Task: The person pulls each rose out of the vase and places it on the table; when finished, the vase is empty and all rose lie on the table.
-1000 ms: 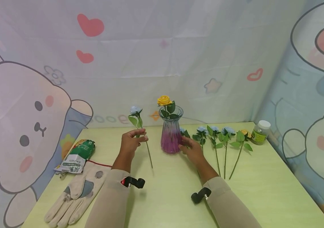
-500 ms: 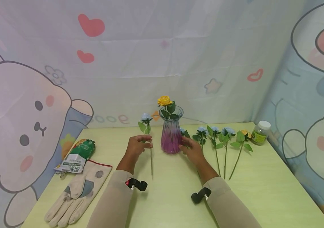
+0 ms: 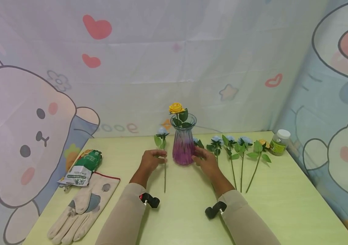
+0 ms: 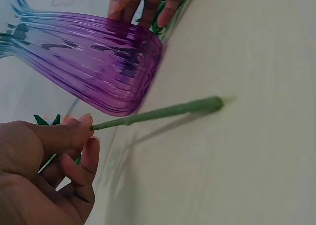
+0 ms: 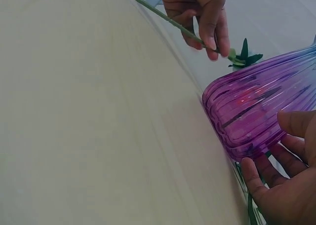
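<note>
My left hand pinches the stem of a light blue artificial rose between thumb and fingers. The bloom points up, and the bare stem end hangs below the hand, left of the vase. In the left wrist view the stem passes just in front of the vase base. A ribbed glass vase, purple below and bluish at the rim, stands upright with one yellow rose in it. Against its right side rest the fingertips of my right hand, fingers spread and slightly bent in the right wrist view.
Several blue roses and a yellow rose lie right of the vase. A white-capped jar stands at the back right corner. At left lie a green and white bag and work gloves. A printed cloth hangs behind.
My left hand has moved right and slightly nearer to me with the blue rose, which now stands more upright beside the vase. The right hand and vase have stayed put.
</note>
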{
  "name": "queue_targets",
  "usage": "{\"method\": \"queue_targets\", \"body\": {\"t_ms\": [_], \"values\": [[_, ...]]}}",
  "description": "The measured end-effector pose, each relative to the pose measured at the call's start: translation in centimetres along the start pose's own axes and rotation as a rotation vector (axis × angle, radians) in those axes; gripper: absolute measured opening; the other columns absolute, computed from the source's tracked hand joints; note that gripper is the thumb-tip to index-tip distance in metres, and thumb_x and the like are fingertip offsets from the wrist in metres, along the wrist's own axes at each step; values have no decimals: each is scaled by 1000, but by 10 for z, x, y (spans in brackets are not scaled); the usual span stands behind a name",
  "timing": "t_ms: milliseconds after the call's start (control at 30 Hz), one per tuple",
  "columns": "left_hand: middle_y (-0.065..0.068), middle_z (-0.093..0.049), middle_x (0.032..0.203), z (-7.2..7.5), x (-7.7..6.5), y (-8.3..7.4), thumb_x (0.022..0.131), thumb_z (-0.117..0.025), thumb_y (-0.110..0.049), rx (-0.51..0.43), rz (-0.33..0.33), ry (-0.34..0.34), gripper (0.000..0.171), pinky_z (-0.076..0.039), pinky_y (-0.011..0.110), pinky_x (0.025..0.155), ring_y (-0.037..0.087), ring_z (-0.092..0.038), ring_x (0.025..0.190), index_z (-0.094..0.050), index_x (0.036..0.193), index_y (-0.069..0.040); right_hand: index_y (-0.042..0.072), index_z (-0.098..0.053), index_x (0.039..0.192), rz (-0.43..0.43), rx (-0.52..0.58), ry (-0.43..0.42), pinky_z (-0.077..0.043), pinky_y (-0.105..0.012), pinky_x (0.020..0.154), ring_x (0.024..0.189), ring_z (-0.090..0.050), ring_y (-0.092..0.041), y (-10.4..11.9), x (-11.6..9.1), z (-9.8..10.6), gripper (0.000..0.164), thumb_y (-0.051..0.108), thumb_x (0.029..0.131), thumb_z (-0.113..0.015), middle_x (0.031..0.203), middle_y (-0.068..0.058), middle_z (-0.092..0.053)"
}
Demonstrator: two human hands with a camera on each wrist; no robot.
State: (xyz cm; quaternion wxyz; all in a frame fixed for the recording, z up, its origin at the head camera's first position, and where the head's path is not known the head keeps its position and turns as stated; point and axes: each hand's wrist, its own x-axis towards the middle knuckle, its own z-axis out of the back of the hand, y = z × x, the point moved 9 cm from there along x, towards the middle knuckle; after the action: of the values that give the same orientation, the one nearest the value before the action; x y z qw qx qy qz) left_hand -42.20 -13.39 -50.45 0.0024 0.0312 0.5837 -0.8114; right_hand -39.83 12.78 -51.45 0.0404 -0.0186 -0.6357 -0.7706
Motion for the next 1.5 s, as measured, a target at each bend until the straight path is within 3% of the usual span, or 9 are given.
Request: {"method": "queue_targets", "body": {"t_ms": [300, 667, 800, 1033, 1233, 1333, 1500], "values": [[15, -83, 118, -5, 0, 8, 93, -85, -8, 146, -44, 44, 30, -55, 43, 103, 37, -65, 137, -82, 123, -3, 2, -55, 158, -4, 17, 9, -63, -51, 105, 143, -62, -42, 2, 0, 1, 54, 13, 107, -69, 154, -24, -64], [16, -82, 122, -8, 1, 17, 96, -82, -5, 136, -82, 70, 32, -48, 55, 123, 38, -65, 140, -79, 127, -3, 3, -57, 157, -8, 15, 11, -65, -39, 99, 143, -62, -41, 1, 0, -1, 53, 14, 107, -70, 153, -24, -65], [15, -83, 122, -7, 2, 19, 95, -84, -7, 158, -94, 60, 32, -47, 56, 124, 38, -66, 138, -80, 126, -4, 3, -57, 157, -8, 10, 9, -65, -36, 97, 142, -63, -41, 0, -1, 0, 53, 15, 107, -70, 152, -24, -66], [11, -84, 119, -2, 2, 20, 88, -92, -13, 230, -124, 19, 31, -61, 48, 100, 34, -77, 113, -85, 117, -9, 3, -56, 157, 2, 19, 11, -64, -42, 100, 144, -61, -41, 1, -2, 0, 54, 17, 107, -72, 153, -25, -64], [13, -83, 118, 1, 1, 17, 86, -92, -11, 247, -148, -4, 29, -62, 45, 98, 36, -76, 118, -86, 115, -8, 3, -57, 157, 1, 2, 0, -65, -40, 98, 142, -63, -42, -2, -2, 0, 53, 17, 107, -71, 152, -25, -66], [14, -82, 123, 6, 0, 15, 88, -91, -13, 221, -143, -31, 28, -64, 42, 90, 36, -76, 116, -86, 116, -9, 3, -58, 156, -3, -5, -1, -65, -38, 97, 141, -64, -41, -1, -1, 0, 53, 16, 107, -71, 151, -24, -67], [19, -76, 122, 16, -2, 5, 93, -88, -15, 135, -166, -73, 31, -62, 34, 67, 30, -79, 86, -82, 123, -6, 4, -59, 156, -7, 5, -4, -66, -39, 98, 140, -65, -40, -1, 0, 0, 51, 15, 107, -71, 150, -23, -68]]}}
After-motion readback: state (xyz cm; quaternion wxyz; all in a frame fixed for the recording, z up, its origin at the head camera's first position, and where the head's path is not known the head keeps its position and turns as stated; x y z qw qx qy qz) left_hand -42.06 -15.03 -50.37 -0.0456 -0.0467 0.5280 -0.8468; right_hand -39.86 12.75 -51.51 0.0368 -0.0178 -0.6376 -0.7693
